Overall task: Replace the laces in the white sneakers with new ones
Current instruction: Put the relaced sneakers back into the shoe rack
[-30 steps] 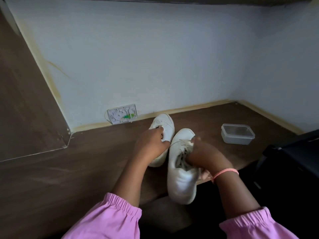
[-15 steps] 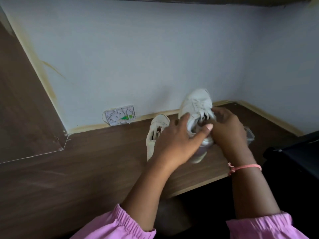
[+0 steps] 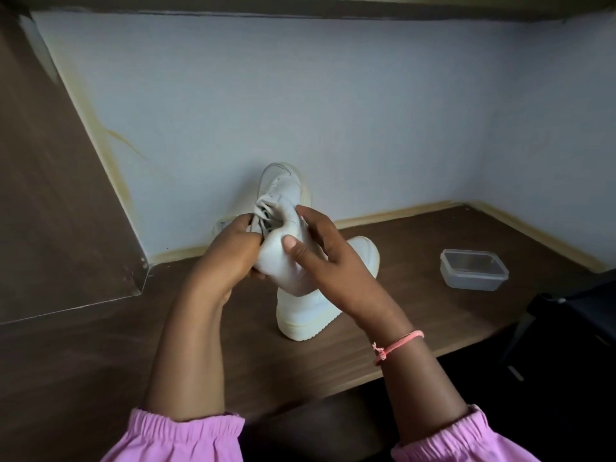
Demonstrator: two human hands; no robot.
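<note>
Hands (image 3: 233, 251) (image 3: 328, 251) grip raised sneaker (image 3: 283, 201) above table (image 3: 100, 345).

We see a raised sneaker (image 3: 281, 208) in smooth white leather-like material with a soft, matt sheen, its laces (image 3: 266, 211) of flat woven cloth. The second sneaker (image 3: 306, 311) on the bench (image 3: 100, 345) has the same smooth upper over a cream, rubbery-looking sole. The bench looks like dark wood-grain laminate, matt and faintly streaked. Far right sits a container (image 3: 473, 270) of translucent, slightly frosted plastic. The wall (image 3: 300, 95) is matt painted plaster, smooth. Our sleeves (image 3: 180, 438) are soft pink cloth with gathered cuffs, and a thin pink cord (image 3: 396, 345) circles the right wrist.
</note>
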